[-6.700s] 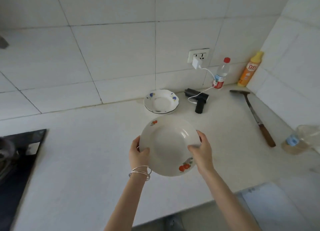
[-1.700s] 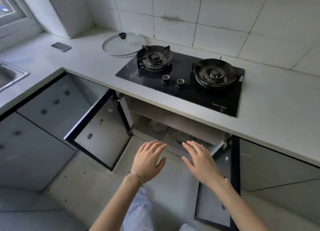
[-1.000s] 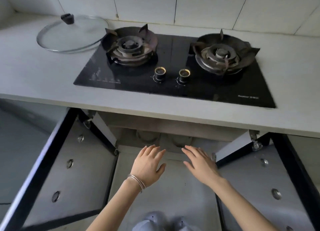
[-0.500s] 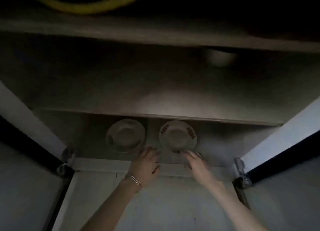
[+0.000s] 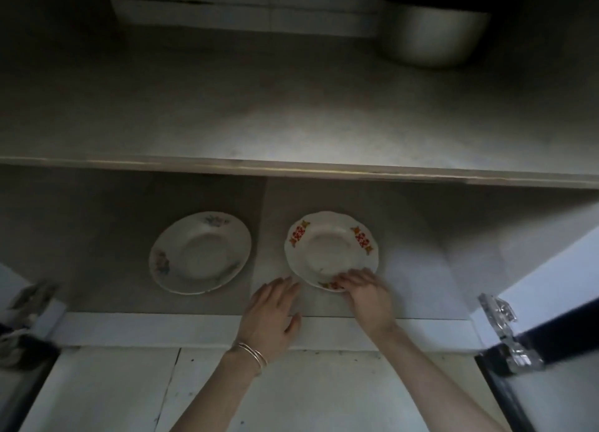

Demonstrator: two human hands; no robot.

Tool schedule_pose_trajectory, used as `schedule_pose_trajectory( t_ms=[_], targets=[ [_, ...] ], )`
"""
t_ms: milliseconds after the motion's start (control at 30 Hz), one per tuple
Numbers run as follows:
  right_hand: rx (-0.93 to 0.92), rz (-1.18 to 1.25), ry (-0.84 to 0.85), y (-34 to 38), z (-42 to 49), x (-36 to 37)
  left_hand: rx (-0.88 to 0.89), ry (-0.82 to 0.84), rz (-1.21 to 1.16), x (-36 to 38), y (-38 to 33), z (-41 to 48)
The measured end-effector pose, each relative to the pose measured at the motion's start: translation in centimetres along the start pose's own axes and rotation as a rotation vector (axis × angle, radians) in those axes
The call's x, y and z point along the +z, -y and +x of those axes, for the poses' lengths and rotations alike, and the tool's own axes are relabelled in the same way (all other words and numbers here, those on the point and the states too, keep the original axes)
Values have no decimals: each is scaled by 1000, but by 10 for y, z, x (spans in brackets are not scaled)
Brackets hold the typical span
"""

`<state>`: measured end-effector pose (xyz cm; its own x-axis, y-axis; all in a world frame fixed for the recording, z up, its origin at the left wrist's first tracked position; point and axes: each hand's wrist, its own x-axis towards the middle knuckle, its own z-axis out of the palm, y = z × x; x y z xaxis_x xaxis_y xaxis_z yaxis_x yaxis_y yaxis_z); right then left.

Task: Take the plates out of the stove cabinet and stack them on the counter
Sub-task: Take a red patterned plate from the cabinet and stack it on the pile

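Dim interior of the stove cabinet, seen from the head camera, with a pale shelf running across the upper half and the lower cabinet floor beneath it. A metal pot stands at the back right on the shelf, partly in shadow. An open cabinet door with a shiny hinge shows at the right edge; the left edge is blurred. Two plates lie flat on the cabinet floor, side by side and apart: a left plate with faint pastel flowers on its rim, untouched, and a right plate with a scalloped rim and red-orange flower marks. The right hand reaches in with its fingers curled over the near rim of the right plate, the grip closed on that edge; the plate appears level on the floor. The left hand lies just beside the same plate's near left edge, fingers extended and spread, grip open and holding nothing; whether its fingertips touch the rim cannot be told. Two thin bangles circle the left wrist
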<state>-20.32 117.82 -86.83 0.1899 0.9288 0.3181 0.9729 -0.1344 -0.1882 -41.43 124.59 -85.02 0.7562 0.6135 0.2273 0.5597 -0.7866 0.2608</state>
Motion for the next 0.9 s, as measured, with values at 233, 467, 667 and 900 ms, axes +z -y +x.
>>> schedule_pose_trajectory(
  t_ms=[233, 467, 667, 900],
  targets=[
    [-63, -33, -121, 0, -25, -1, -7, -35, -10, -6, -5, -1],
    [-70, 24, -151, 20, -74, -29, 10, -38, 4, -11, -18, -21],
    [-94, 76, -122, 26, -110, -34, -13, 12, -13, -5, -20, -46],
    [-112, 84, -114, 24, -126, -30, -23, 84, -26, 0, -22, -55]
  ],
)
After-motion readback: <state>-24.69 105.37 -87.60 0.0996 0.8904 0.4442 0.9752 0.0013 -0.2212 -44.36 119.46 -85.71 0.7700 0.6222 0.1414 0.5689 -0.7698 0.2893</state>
